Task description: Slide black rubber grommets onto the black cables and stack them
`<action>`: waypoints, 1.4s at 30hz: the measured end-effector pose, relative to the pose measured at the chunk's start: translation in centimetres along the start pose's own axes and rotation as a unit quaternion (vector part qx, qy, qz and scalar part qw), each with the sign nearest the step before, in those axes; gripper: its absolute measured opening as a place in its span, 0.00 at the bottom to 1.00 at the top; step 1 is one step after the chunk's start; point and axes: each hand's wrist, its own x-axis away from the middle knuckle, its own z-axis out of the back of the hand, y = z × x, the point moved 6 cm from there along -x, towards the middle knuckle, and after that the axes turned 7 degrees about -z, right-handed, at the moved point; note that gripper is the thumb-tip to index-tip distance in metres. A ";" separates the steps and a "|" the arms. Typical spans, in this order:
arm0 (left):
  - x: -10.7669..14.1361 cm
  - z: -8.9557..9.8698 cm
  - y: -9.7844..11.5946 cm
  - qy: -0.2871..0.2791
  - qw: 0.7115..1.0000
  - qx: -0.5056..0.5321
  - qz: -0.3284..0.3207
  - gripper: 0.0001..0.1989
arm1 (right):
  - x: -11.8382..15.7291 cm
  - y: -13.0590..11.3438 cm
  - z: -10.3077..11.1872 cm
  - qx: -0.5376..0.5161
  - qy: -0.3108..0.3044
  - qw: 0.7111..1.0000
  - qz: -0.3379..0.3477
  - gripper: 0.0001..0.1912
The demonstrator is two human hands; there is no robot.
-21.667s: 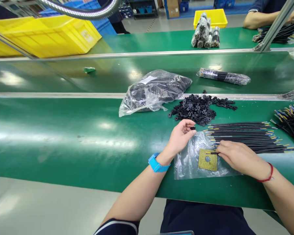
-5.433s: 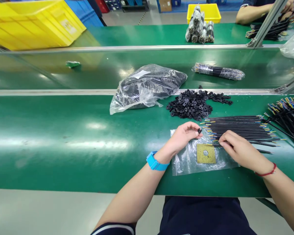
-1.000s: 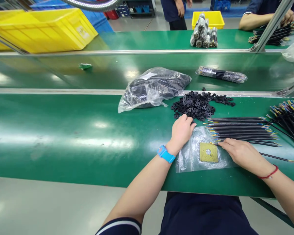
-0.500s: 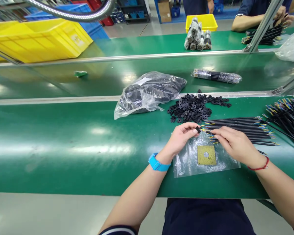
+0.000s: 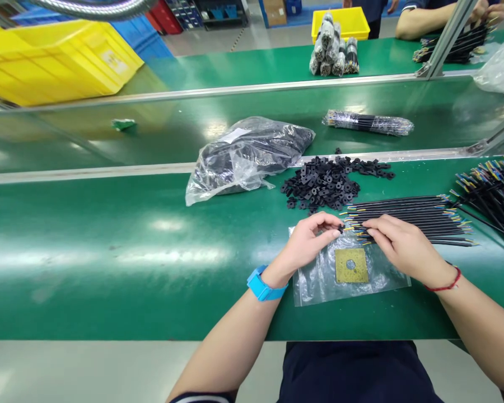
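We note the left hand (image 5: 313,240), earlier at the black pile (image 5: 321,184), now pinches a small part (image 5: 341,228); the right hand (image 5: 399,243) pinches a cable (image 5: 364,226).

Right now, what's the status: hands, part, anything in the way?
Left hand pinching small black part. Right hand holding black cable, wire ends close to the part; contact unclear. Row of cables close beside right hand.
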 end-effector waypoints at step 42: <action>1.2 -2.8 1.4 -0.053 0.998 -0.028 -0.015 0.09 | 1.0 -1.7 -0.1 -0.015 0.042 0.998 0.039 0.10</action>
